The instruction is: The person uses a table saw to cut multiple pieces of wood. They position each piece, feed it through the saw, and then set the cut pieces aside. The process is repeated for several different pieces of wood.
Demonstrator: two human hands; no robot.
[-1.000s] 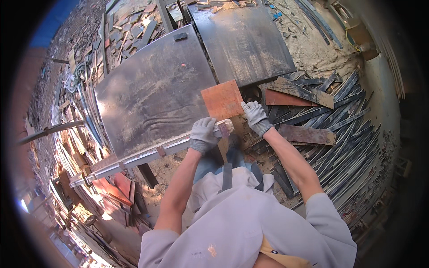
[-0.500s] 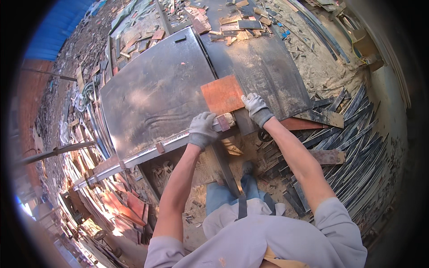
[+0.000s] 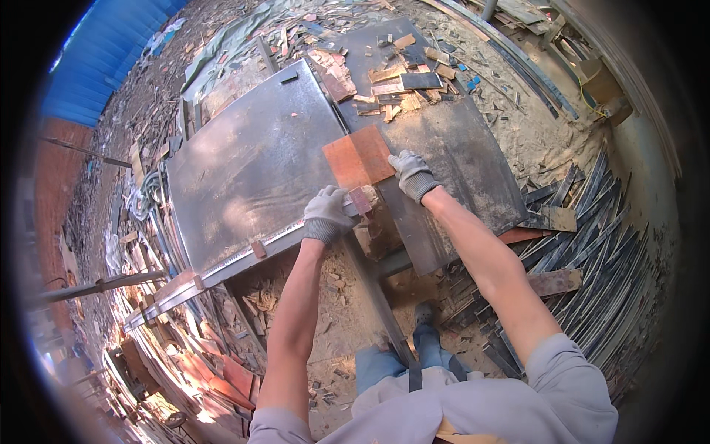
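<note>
A flat orange-red board (image 3: 359,157) lies across the seam between two dark metal table panels, the left panel (image 3: 251,163) and the right panel (image 3: 466,140). My gloved right hand (image 3: 411,176) is closed at the board's right edge, fingertips against it. On the near side of the board, my gloved left hand (image 3: 328,212) is wrapped over the end of a long metal rail (image 3: 285,235), beside a reddish wooden block (image 3: 359,200). The undersides of both hands are hidden.
Scrap wood pieces (image 3: 414,80) lie on the far part of the right panel. Long dark strips (image 3: 592,237) are heaped at the right, and more offcuts (image 3: 214,362) at lower left. A metal beam (image 3: 377,296) runs toward my legs. A blue corrugated sheet (image 3: 111,55) stands far left.
The right panel, with the scraps on it, has slid nearer to me, and its near end sticks out further. My hands keep their places at board and rail; the view has shifted slightly.
</note>
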